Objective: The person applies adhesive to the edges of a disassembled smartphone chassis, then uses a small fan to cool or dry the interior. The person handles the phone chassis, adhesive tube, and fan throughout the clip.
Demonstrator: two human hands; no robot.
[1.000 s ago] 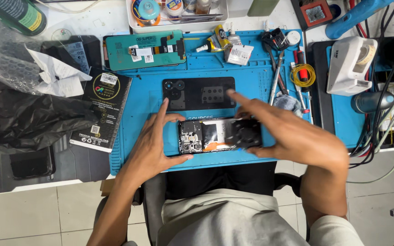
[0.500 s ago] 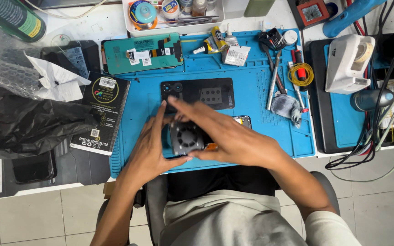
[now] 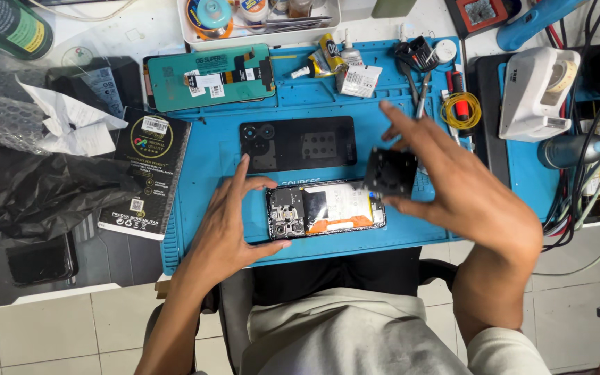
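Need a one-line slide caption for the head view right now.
Left hand steadies an opened phone on the blue mat; right hand holds a small black cover piece.

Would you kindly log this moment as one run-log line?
left hand: steadies opened phone on blue mat | right hand: holds small black part above the mat
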